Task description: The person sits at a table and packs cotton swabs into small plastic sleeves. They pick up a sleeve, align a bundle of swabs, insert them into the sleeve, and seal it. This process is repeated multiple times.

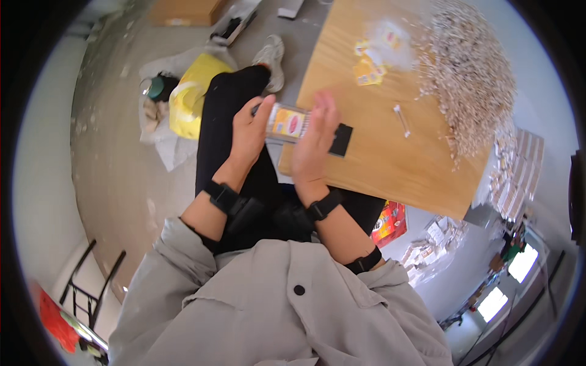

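Observation:
A clear box with a yellow label [288, 123] is held above the near left edge of the table, over my lap. My left hand [249, 135] is closed round the box's left end, thumb uppermost. Against its right end lies my right hand [312, 137], fingers stretched out and smeared by motion. Thin white sticks show inside the box near my right palm. A flat black square [342, 140] rests on the wooden table [378, 161] just beyond my right hand. Farther right, a few loose cotton swabs [401, 121] lie on the wood.
A big heap of cotton swabs [467, 73] covers the table's right side. Yellow cards [368, 71] and a clear plastic bag [390, 43] lie at the back. Stacked packs [519, 174] stand past the right edge. On the floor at left sits a yellow bag [188, 100].

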